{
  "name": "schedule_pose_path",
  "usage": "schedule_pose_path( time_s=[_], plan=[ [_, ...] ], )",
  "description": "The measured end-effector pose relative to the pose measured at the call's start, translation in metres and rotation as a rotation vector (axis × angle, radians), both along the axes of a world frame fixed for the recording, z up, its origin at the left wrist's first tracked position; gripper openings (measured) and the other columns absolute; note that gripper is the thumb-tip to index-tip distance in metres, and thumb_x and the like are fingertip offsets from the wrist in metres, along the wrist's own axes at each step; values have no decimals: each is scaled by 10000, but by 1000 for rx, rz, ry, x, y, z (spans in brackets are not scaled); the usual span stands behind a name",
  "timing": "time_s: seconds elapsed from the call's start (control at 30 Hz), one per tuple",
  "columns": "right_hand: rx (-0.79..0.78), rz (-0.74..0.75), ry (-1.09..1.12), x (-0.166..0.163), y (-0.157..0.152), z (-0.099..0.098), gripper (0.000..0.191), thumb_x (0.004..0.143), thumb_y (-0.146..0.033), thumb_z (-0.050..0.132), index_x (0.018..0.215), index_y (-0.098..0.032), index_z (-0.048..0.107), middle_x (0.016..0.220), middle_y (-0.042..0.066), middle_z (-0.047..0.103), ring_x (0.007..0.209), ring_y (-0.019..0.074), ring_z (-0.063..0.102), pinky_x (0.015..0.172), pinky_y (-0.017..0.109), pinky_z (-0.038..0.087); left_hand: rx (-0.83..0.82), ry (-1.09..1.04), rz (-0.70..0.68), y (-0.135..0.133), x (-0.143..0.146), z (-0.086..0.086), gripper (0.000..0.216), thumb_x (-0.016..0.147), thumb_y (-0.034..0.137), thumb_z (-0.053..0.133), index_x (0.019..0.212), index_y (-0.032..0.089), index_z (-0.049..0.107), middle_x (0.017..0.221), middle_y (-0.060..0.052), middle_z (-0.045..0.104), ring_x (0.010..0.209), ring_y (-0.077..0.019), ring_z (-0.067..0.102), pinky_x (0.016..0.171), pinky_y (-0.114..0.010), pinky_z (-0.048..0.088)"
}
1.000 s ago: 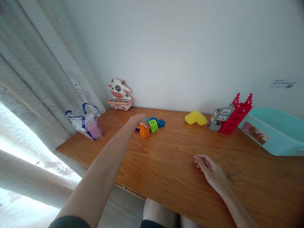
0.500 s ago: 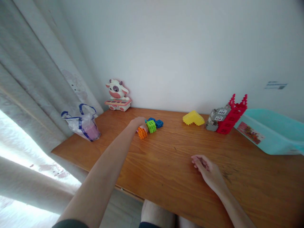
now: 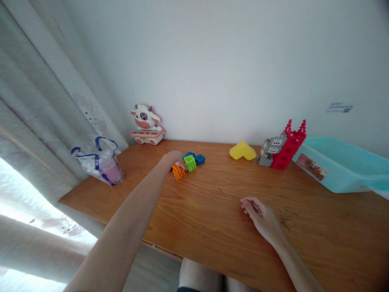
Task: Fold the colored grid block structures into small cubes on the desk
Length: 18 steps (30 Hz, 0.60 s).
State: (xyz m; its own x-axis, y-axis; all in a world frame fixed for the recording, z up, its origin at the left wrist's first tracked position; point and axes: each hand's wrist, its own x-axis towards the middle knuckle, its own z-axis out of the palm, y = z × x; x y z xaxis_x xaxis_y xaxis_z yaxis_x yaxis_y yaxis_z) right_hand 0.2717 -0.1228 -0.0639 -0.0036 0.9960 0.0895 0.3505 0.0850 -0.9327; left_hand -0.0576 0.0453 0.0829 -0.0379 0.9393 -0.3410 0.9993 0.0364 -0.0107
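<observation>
My left hand (image 3: 175, 158) reaches to the back of the wooden table and is closed on a cluster of bumpy plastic building blocks. An orange block (image 3: 178, 172) shows just below its fingers. Touching the fingertips on the right is a lime green block (image 3: 190, 163), with blue blocks (image 3: 199, 159) behind and beside it. The hand covers part of the cluster, so how the blocks join is hidden. My right hand (image 3: 257, 211) rests on the table at the right of centre, fingers loosely curled in and thumb against them, with nothing visible inside.
A cow toy keyboard (image 3: 147, 125) stands at the back left, behind a clear bag (image 3: 106, 164) with a pink thing inside. Along the wall lie a yellow block piece (image 3: 242, 151) and a grey and red castle toy (image 3: 282, 148). A turquoise bin (image 3: 343, 170) sits at the right.
The whole view has shifted slightly, so things appear further left. My left hand stays at the blocks, its fingers lower over the orange one. My right hand keeps its pose.
</observation>
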Motion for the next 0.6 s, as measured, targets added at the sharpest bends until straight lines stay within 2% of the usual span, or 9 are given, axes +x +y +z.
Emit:
schedule_pose_path(
  time_s=[0.13, 0.2, 0.3, 0.37, 0.47, 0.53, 0.6],
  plan=[
    [-11, 8, -5, -1, -1, 1, 408, 881, -595, 534, 956, -218, 668, 848, 81, 734, 738, 225, 694, 713, 345, 542, 109, 105, 14, -8, 12, 20, 745, 591, 483, 847, 1224, 165, 614, 1279, -228, 626, 1173, -404, 600, 919, -447, 520],
    [-19, 12, -2, -2, -2, 2, 405, 889, -591, 524, 952, -217, 666, 854, 78, 735, 755, 222, 698, 723, 341, 541, 258, 128, -2, -16, 22, 29, 748, 704, 481, 771, 1320, 140, 521, 1340, -253, 560, 1220, -418, 555, 948, -491, 492],
    [-12, 12, 9, -3, -3, 4, 398, 895, -583, 520, 936, -216, 668, 844, 70, 730, 762, 218, 695, 718, 333, 540, 598, -6, -233, -33, 43, 29, 516, 859, 388, 608, 1304, 144, 513, 1297, -189, 573, 1189, -335, 574, 979, -441, 472],
    [-7, 2, 8, -4, -3, 6, 386, 899, -572, 521, 931, -217, 669, 824, 62, 720, 747, 212, 683, 696, 326, 536, 646, -209, -425, -46, 62, 14, 402, 889, 364, 560, 1242, 173, 556, 1269, -133, 587, 1168, -265, 580, 1012, -369, 447],
    [2, -14, 18, -5, -4, 8, 376, 901, -562, 518, 922, -217, 666, 808, 56, 705, 729, 206, 668, 675, 320, 535, 555, -504, -597, -64, 93, -33, 300, 892, 359, 550, 1137, 199, 614, 1167, -99, 632, 1109, -235, 597, 1022, -341, 431],
    [18, -22, 37, -6, -5, 8, 370, 902, -559, 514, 915, -219, 659, 816, 57, 702, 734, 206, 666, 682, 321, 542, 487, -659, -616, -74, 111, -70, 257, 876, 344, 563, 1083, 214, 641, 1130, -101, 647, 1068, -250, 608, 990, -362, 447],
    [45, -30, 45, -6, -5, 8, 351, 907, -546, 507, 906, -225, 648, 800, 51, 694, 727, 205, 662, 677, 322, 547, 451, -832, -554, -80, 125, -103, 188, 840, 297, 590, 1004, 244, 666, 1057, -88, 664, 1024, -255, 617, 959, -367, 459]
  ],
)
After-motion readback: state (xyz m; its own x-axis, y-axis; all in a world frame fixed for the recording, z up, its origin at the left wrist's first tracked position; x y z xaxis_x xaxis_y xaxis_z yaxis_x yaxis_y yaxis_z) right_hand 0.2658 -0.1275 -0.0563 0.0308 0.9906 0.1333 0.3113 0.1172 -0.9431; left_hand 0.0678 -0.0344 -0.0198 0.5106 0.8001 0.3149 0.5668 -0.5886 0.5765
